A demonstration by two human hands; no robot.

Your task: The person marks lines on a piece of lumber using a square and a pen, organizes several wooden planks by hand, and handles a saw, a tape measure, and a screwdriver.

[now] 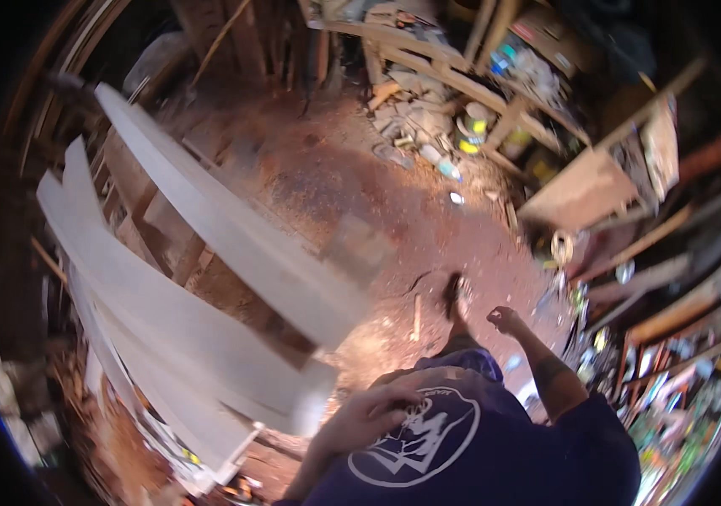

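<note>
The left hand (369,417) is seen low in the picture, lying against a dark blue shirt (495,438) with a round white printed emblem; its fingers are bent loosely and nothing is grasped by them. The nearest thing to it is the end of the lower pale board (175,337), long, flat and smooth, painted light grey. A second pale board (225,228) of the same kind is placed above it, tilted, with its near end over the floor. Both are blurred.

The right hand (504,319) is held out to the side, well apart from the boards; the fingers seem curled, but it cannot be told if something is held.

The floor (335,177) is reddish, dusty and rough. A heap of wood scraps (411,110) is found further away, beside small yellow and green containers (472,135). A brown flat panel (584,190) is leaned at the right.
</note>
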